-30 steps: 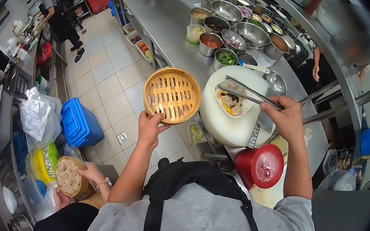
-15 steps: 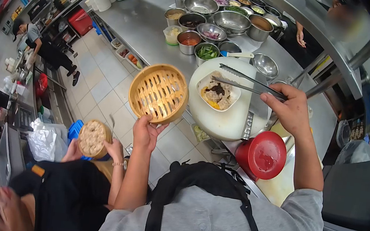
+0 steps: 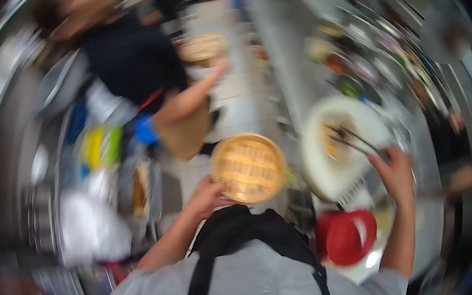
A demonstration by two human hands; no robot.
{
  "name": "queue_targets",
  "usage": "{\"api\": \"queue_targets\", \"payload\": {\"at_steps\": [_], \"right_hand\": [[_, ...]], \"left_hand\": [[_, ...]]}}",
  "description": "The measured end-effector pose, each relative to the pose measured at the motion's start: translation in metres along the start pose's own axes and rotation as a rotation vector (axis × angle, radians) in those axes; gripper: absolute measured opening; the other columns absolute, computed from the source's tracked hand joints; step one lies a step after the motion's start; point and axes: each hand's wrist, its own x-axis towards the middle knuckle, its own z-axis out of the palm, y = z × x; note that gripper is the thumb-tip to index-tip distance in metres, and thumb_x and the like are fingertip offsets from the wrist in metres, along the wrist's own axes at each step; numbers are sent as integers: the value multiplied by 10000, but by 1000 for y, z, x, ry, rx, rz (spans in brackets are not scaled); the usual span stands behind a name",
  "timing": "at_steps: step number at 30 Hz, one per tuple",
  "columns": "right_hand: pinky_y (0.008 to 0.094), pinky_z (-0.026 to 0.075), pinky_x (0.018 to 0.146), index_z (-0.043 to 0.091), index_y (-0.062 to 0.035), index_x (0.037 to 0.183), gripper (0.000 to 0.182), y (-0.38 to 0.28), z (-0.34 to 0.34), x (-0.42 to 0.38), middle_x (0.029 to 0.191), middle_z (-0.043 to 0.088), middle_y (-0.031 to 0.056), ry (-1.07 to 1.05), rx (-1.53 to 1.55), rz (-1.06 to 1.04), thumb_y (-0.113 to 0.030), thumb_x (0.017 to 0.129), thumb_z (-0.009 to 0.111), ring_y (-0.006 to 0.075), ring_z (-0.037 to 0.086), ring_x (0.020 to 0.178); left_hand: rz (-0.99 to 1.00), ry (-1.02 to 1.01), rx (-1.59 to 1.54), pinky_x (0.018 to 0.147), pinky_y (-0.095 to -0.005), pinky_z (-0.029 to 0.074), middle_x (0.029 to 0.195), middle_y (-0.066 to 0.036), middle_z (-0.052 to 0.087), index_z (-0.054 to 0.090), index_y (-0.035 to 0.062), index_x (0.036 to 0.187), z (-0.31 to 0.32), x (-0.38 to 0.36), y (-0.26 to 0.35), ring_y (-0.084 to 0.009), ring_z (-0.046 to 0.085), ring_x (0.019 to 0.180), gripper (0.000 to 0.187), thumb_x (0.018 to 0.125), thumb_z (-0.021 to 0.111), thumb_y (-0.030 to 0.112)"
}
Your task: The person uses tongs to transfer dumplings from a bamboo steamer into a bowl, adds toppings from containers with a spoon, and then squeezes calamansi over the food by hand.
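My left hand (image 3: 207, 197) grips the lower left rim of a round bamboo steamer basket (image 3: 249, 167), tilted so its slatted inside faces me; no food shows in it. In my right hand (image 3: 393, 170) are metal tongs (image 3: 359, 140), their tips over the bowl of food (image 3: 337, 137). That bowl stands on a thick round white cutting board (image 3: 314, 172). Motion blur hides whether the tongs hold any food. A red container (image 3: 350, 237) is below my right hand, near the board.
A co-worker in dark clothes (image 3: 134, 61) stands at the upper left, holding another round basket (image 3: 204, 48). Blurred ingredient bowls (image 3: 336, 64) line the steel counter (image 3: 280, 29) beyond the board. White plastic bags (image 3: 94, 224) lie at the lower left.
The view has swung left and blurred. The tongs have lowered to the bowl's food. The co-worker has moved from lower left to upper left in view, along with their basket.
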Motion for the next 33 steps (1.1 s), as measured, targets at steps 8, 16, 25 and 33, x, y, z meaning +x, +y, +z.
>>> {"api": "queue_targets", "payload": {"at_steps": [8, 16, 25, 33], "right_hand": [[318, 430, 605, 658, 72, 852, 268, -98, 28, 42, 683, 619, 99, -259, 87, -268, -188, 807, 701, 162, 540, 638], [280, 454, 614, 646, 68, 881, 234, -311, 93, -50, 721, 633, 88, -538, 26, -666, -132, 788, 721, 124, 568, 674], [378, 489, 675, 638, 26, 975, 280, -491, 214, -174, 816, 633, 190, -715, 144, -1007, -205, 827, 695, 301, 618, 716], [450, 511, 779, 694, -51, 982, 311, -526, 299, -204, 906, 678, 186, -761, -241, -1085, -301, 798, 671, 366, 640, 896]], "left_hand": [[189, 565, 322, 776, -345, 532, 1032, -191, 626, 419, -63, 1234, -66, -88, -47, -265, 635, 958, 697, 667, 736, 188], [344, 804, 103, 795, -319, 523, 1064, -168, 609, 441, -57, 1220, -168, -213, -134, -247, 630, 951, 666, 663, 746, 144], [356, 1103, -447, 714, -395, 575, 1158, -134, 562, 401, 42, 1307, -295, -433, -245, -263, 635, 933, 574, 773, 610, -1], [710, 1236, -922, 1014, -525, 433, 1409, -208, 400, 339, -11, 1403, -353, -543, -362, -349, 427, 1287, 583, 900, 507, 230]]}}
